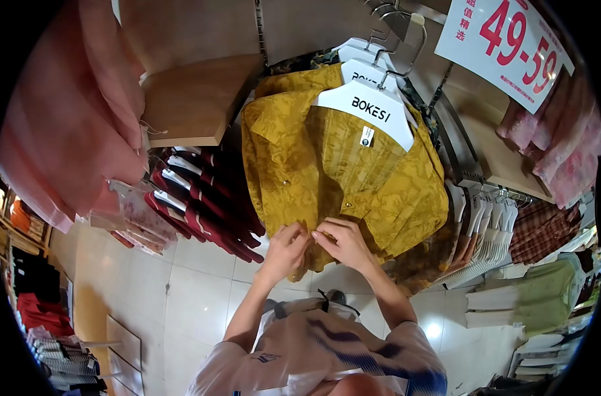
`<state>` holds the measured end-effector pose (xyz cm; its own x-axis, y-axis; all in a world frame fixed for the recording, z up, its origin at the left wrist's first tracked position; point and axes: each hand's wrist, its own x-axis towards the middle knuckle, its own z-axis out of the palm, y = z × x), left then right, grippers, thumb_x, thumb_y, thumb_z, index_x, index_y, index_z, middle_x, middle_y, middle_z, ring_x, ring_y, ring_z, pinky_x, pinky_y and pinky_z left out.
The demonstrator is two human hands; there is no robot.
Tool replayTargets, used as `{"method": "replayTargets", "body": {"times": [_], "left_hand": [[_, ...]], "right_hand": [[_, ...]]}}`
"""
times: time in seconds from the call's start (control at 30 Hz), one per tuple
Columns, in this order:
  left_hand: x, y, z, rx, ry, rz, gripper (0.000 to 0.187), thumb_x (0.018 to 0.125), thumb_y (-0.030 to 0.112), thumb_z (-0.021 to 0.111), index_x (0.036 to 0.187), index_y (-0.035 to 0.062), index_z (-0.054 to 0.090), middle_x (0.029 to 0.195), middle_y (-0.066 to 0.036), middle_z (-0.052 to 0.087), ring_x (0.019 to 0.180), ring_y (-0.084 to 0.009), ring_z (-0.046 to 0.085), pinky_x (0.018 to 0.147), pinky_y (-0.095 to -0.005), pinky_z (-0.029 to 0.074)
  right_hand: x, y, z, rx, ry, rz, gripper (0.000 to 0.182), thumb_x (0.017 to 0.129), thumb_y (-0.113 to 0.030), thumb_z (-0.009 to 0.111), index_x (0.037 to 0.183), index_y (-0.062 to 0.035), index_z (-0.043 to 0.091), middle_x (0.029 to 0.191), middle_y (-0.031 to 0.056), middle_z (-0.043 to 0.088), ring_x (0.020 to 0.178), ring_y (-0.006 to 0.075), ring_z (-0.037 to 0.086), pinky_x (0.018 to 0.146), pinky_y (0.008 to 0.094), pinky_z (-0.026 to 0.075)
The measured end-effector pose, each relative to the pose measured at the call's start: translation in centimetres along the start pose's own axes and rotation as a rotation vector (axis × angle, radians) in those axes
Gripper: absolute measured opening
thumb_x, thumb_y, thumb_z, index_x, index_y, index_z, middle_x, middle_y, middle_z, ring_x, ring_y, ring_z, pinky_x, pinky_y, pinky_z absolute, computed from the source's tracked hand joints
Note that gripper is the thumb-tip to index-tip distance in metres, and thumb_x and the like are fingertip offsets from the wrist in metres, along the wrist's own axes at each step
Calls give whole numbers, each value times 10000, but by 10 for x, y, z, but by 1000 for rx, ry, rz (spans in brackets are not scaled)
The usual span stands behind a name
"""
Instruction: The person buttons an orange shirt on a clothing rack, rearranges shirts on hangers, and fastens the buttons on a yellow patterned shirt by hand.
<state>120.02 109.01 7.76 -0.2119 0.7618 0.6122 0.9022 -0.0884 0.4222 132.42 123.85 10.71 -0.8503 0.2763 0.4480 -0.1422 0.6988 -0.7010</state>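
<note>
A mustard-yellow patterned garment (280, 145) hangs on a white hanger (369, 109) marked BOKESI, its front partly open, with a small white tag (366, 136) at the neck. Down at its front edges, my left hand (288, 245) pinches the fabric with closed fingers. Close beside it, my right hand (340, 241) also has its fingers closed on the garment's edge. The fingertips of both hands nearly meet. Whatever small part lies between them is too small to make out. Another yellow garment on a similar hanger is behind.
Dark red garments (204, 198) hang at left below a wooden shelf (188, 99). Pink clothing (76, 119) fills the upper left. A price sign (505, 49) is at upper right. More hangers (485, 218) and a green garment (544, 290) stand right, above a tiled floor (201, 297).
</note>
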Motion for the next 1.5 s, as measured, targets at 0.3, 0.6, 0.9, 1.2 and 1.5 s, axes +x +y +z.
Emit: {"method": "replayTargets", "body": {"times": [0.3,0.6,0.9,1.2,1.5], "left_hand": [[9,11,-17,19,23,21,141,744,28,687,837,-2,585,826,-129,553,709,-334,539,625,-413,442],[12,13,-13,-36,96,20,142,707,59,687,785,6,581,790,-119,540,684,-328,521,613,-405,424],[11,9,-14,-81,71,-1,140,731,24,680,823,-8,579,798,-126,549,709,-339,539,622,-416,440],[8,8,-15,-30,11,-106,179,722,1,670,861,-27,561,855,-157,545,724,-357,534,622,-416,447],[15,6,-13,-96,154,-45,152,751,-9,660,848,-30,544,848,-155,532,729,-334,552,626,-391,448]], "right_hand": [[-3,-11,-4,-203,-8,-32,111,859,-153,683,859,-47,653,789,100,604,697,324,614,608,398,504],[-3,-18,1,-421,84,-100,85,777,-148,692,799,-78,648,743,73,592,652,285,607,640,389,511],[0,-26,-1,-488,59,-81,118,781,-171,688,757,-72,627,717,63,574,664,259,619,655,392,516],[8,-23,1,-547,-7,-245,118,747,-152,688,698,-84,605,683,47,581,668,227,630,655,359,513],[11,-30,-1,-527,32,-141,113,759,-141,680,702,-83,601,672,56,569,634,254,621,595,380,512]]}}
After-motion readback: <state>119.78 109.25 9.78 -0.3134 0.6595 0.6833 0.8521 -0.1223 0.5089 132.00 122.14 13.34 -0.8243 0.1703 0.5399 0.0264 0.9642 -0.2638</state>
